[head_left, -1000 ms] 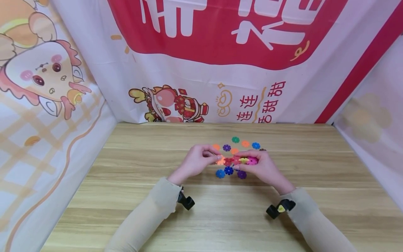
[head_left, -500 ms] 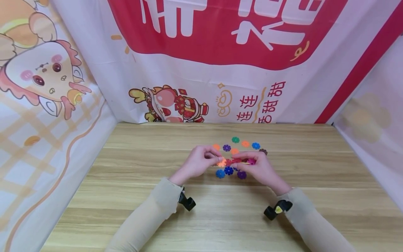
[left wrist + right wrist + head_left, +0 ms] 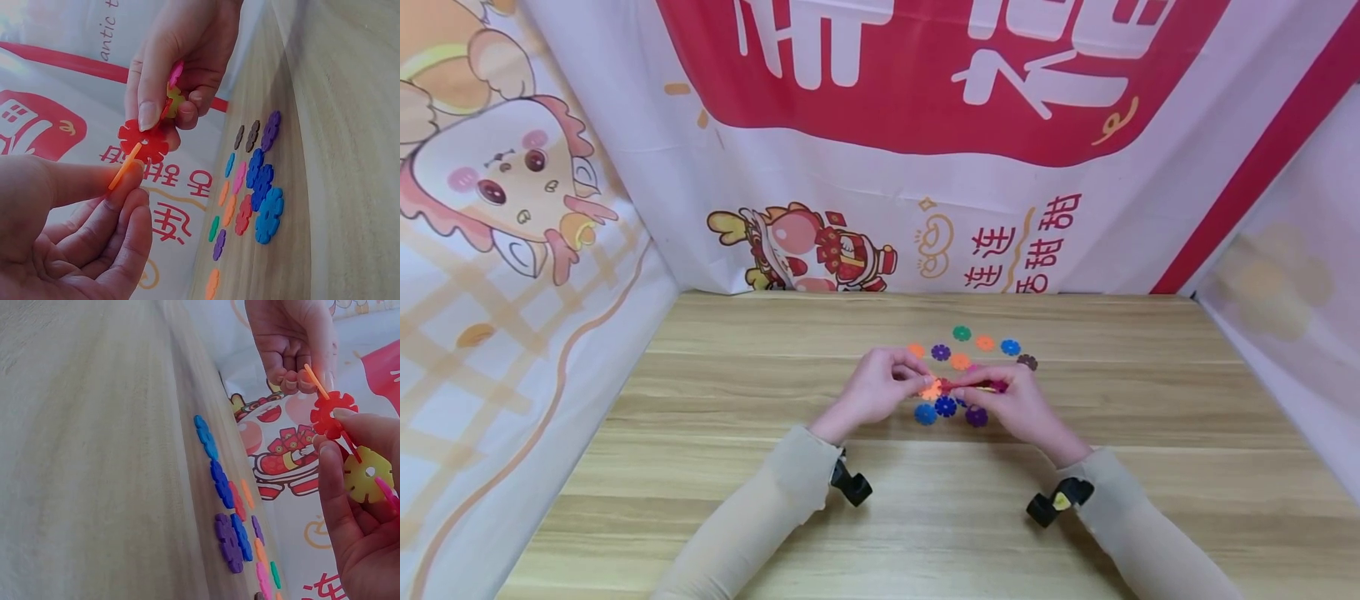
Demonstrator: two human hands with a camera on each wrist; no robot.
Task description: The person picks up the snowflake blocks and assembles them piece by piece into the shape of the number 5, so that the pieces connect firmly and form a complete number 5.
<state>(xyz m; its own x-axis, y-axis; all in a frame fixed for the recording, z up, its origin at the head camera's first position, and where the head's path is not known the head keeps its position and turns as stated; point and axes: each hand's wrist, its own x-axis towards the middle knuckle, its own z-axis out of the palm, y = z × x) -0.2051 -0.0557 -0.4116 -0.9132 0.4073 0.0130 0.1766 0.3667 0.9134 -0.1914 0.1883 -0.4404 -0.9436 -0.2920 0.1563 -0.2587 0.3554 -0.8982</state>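
Observation:
Between finger and thumb, the left hand (image 3: 880, 385) pinches an orange notched disc (image 3: 127, 165), which meets the edge of a red disc (image 3: 144, 142) at an angle. The right hand (image 3: 1021, 405) pinches that red disc (image 3: 333, 414) in a joined chain. Beyond it in the right wrist view come another red piece seen edge-on, a yellow disc (image 3: 369, 474) and a pink disc (image 3: 387, 492) by the right palm. Both hands are held above the table, the chain spanning the gap between them.
Loose notched discs lie flat on the wooden table (image 3: 880, 533) around the hands: green (image 3: 962, 333), orange (image 3: 985, 342), blue (image 3: 1011, 347), brown (image 3: 1027, 362) and purple (image 3: 977, 416) among them. Printed cloth (image 3: 820, 167) hangs behind and at both sides.
The left hand has shifted slightly right with the orange disc. The right hand has moved a little left, and the chain has turned so its yellow disc shows more edge-on.

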